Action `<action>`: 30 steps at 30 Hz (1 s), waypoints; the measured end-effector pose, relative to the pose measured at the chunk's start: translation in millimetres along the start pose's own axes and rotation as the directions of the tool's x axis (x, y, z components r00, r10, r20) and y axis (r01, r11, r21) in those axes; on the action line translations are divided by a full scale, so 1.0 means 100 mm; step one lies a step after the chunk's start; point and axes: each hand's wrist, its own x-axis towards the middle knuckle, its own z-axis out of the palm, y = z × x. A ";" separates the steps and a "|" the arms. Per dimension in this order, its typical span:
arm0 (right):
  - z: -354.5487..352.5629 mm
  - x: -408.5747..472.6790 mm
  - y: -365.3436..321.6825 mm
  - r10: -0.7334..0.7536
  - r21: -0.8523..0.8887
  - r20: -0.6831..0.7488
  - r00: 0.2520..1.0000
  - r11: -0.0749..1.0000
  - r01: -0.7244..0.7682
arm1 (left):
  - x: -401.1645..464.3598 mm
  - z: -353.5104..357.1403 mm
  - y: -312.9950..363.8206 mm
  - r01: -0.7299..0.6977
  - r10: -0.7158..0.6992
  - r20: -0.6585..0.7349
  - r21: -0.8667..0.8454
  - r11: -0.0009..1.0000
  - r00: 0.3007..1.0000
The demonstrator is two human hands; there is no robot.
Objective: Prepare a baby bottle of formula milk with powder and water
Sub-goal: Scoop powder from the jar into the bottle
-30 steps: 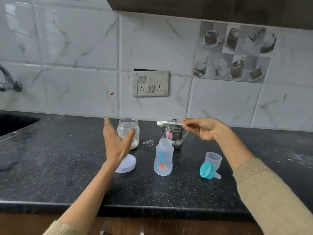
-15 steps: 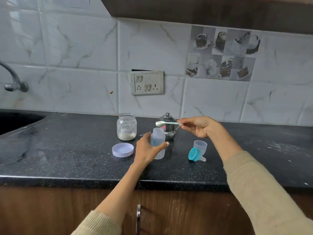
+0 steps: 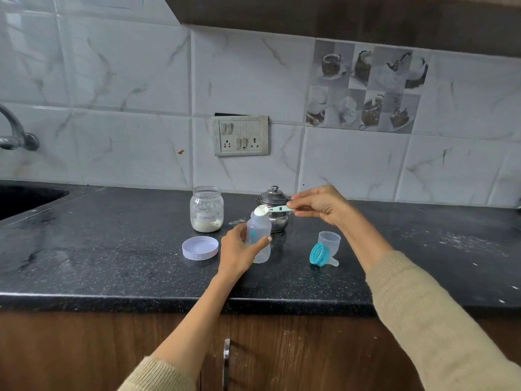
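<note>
From the head view, the person's left hand (image 3: 238, 251) wraps its fingers and thumb around the clear baby bottle (image 3: 258, 238), which stands upright on the dark speckled counter (image 3: 112, 263) with its mouth uncovered. The grip is closed round the bottle's lower half. The right hand (image 3: 318, 206) pinches the handle of a pale green scoop (image 3: 270, 210) between thumb and fingers; the scoop is heaped with white powder and its bowl sits right over the bottle's mouth, held roughly level.

Just behind the bottle stands a small steel pot (image 3: 275, 206) with its lid on. To the left of the bottle is the open glass jar (image 3: 207, 208), labelled and holding powder at its bottom, with its white lid (image 3: 200, 247) lying upside down on the counter in front of it. To the right of the bottle, the teal ring with teat (image 3: 321, 254) lies on its side, touching a clear cap (image 3: 329, 240) that stands just behind it.
</note>
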 end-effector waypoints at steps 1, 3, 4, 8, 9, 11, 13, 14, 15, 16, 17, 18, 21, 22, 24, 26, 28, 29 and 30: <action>0.03 -0.01 -0.01 -0.040 -0.056 -0.004 0.999 0.998 0.039 | 0.00 0.00 0.00 -0.001 0.001 -0.004 -0.001 1.000 1.000; 0.08 -0.03 -0.03 -0.112 -0.155 -0.015 0.994 0.982 0.108 | 0.00 0.01 0.00 -0.004 0.004 -0.006 -0.005 1.000 1.000; 0.10 -0.03 -0.04 -0.145 -0.205 -0.026 0.989 0.969 0.136 | 0.00 0.01 0.00 -0.004 0.004 -0.006 -0.006 1.000 1.000; 0.18 -0.08 -0.09 -0.324 -0.442 -0.030 0.945 0.853 0.278 | 0.02 0.01 -0.01 -0.009 0.009 -0.007 -0.002 1.000 1.000; 0.20 -0.10 -0.09 -0.390 -0.516 0.002 0.921 0.788 0.335 | 0.02 0.01 -0.01 -0.011 0.011 -0.009 -0.003 1.000 1.000; 0.25 -0.14 -0.08 -0.503 -0.642 0.103 0.858 0.625 0.443 | 0.02 0.02 0.00 -0.014 0.014 -0.014 -0.006 1.000 1.000; 0.30 -0.19 -0.07 -0.558 -0.718 0.205 0.804 0.473 0.512 | 0.03 0.02 0.00 -0.016 0.016 -0.020 0.000 1.000 1.000; 0.31 -0.20 -0.06 -0.568 -0.740 0.241 0.787 0.417 0.527 | 0.03 0.02 0.00 -0.016 0.016 -0.021 0.004 1.000 1.000; 0.33 -0.22 -0.05 -0.572 -0.759 0.266 0.776 0.372 0.534 | 0.03 0.02 -0.01 -0.016 0.016 -0.021 0.009 1.000 1.000; 0.34 -0.23 -0.03 -0.578 -0.775 0.285 0.765 0.330 0.539 | 0.04 0.02 -0.02 -0.018 0.019 -0.019 0.012 1.000 1.000; 0.35 -0.24 -0.02 -0.586 -0.789 0.302 0.752 0.290 0.542 | 0.04 0.02 -0.03 -0.021 0.021 -0.017 0.014 1.000 1.000; 0.35 -0.25 -0.01 -0.593 -0.798 0.315 0.741 0.257 0.545 | 0.04 0.02 -0.04 -0.025 0.025 -0.016 0.017 1.000 1.000; 0.34 -0.27 0.03 -0.598 -0.816 0.337 0.727 0.199 0.542 | 0.04 0.03 -0.05 -0.034 0.034 -0.016 0.021 0.999 0.999; 0.34 -0.28 0.04 -0.596 -0.823 0.346 0.724 0.177 0.539 | 0.05 0.03 -0.05 -0.035 0.035 -0.017 0.019 0.999 0.999; 0.33 -0.31 0.07 -0.600 -0.838 0.367 0.711 0.118 0.533 | 0.04 0.03 -0.04 -0.038 0.038 -0.023 0.022 0.999 0.999; 0.33 -0.35 0.09 -0.606 -0.849 0.391 0.693 0.053 0.525 | 0.04 0.03 -0.04 -0.042 0.043 -0.023 0.023 0.999 0.999; 0.33 -0.38 0.10 -0.600 -0.855 0.419 0.682 -0.009 0.518 | 0.04 0.03 -0.04 -0.044 0.045 -0.018 0.026 0.999 0.999; 0.33 -0.39 0.10 -0.597 -0.856 0.430 0.677 -0.032 0.515 | 0.04 0.03 -0.04 -0.044 0.045 -0.018 0.027 0.999 0.999; 0.33 -0.39 0.09 -0.597 -0.856 0.435 0.674 -0.043 0.514 | 0.04 0.03 -0.04 -0.044 0.044 -0.018 0.029 0.999 0.999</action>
